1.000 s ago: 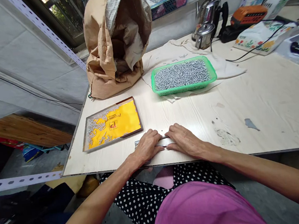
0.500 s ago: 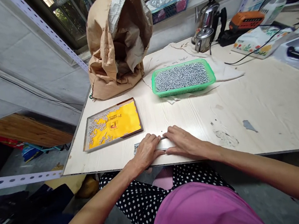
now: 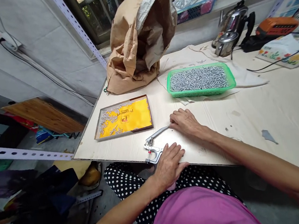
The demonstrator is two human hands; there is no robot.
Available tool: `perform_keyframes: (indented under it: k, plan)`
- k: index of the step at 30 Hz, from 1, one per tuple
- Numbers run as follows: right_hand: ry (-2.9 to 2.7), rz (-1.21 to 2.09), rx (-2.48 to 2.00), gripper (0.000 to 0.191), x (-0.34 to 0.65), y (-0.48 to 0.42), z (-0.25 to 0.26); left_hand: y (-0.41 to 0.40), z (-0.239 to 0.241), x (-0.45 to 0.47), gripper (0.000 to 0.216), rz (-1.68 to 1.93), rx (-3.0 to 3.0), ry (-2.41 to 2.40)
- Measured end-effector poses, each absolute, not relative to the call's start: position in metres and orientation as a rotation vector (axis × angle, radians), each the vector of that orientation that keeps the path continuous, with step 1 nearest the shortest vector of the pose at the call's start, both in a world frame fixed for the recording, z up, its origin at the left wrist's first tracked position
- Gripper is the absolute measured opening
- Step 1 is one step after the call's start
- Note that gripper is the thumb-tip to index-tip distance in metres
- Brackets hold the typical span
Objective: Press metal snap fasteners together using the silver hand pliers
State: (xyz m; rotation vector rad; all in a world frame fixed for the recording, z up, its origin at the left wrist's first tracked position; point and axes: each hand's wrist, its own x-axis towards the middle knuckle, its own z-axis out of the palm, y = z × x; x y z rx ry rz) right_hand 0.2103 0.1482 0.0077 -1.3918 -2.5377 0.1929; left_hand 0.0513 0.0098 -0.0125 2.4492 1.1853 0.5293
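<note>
A pair of silver snap-fastener pliers (image 3: 157, 153) lies on the table near its front edge, its jaw pointing left and its handles spread apart. A red bit shows in the jaw beside a spring. My left hand (image 3: 169, 162) lies over the lower handle, fingers reaching across it and thumb on the near side; the handle is mostly hidden beneath. With curled fingers, my right hand (image 3: 186, 122) grips the tip of the raised upper handle. Left of the pliers sits a shallow box (image 3: 143, 127) with a yellow lining and small metal pins (image 3: 107, 118).
A green basket (image 3: 203, 92) full of small metal pins stands further back. Behind are a large brown paper bag (image 3: 123, 71), a steel kettle (image 3: 236, 17), a small metal pot (image 3: 226, 42) and an orange battery pack (image 3: 277, 25). A grey scrap (image 3: 269, 136) lies at right.
The pliers' handles have spread apart, the upper one raised. My right hand has moved up and away from my left hand, which has shifted nearer the table edge. The camera view has turned left.
</note>
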Motion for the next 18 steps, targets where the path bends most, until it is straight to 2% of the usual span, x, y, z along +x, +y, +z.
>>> perform_keyframes:
  k: [2, 6, 9, 14, 18]
  plan:
    - [-2.621, 0.171, -1.274, 0.008, 0.195, 0.142, 0.018, 0.011, -0.012, 0.050, 0.039, 0.541, 2.425, 1.159]
    - [-2.897, 0.252, -0.625, 0.009, 0.154, 0.115, 0.032, 0.011, -0.014, 0.049, 0.042, 0.482, 2.335, 1.146]
    - [-2.996, 0.220, -0.343, 0.007, 0.127, 0.103, 0.034, 0.012, -0.019, 0.047, 0.046, 0.426, 2.296, 1.163]
    - [-3.082, 0.051, -0.268, 0.010, 0.105, 0.110, 0.026, 0.021, -0.028, 0.041, 0.040, 0.303, 2.367, 1.096]
    - [-2.994, 0.068, -0.537, 0.014, 0.112, 0.124, 0.013, 0.038, -0.033, 0.040, 0.038, 0.263, 2.424, 1.063]
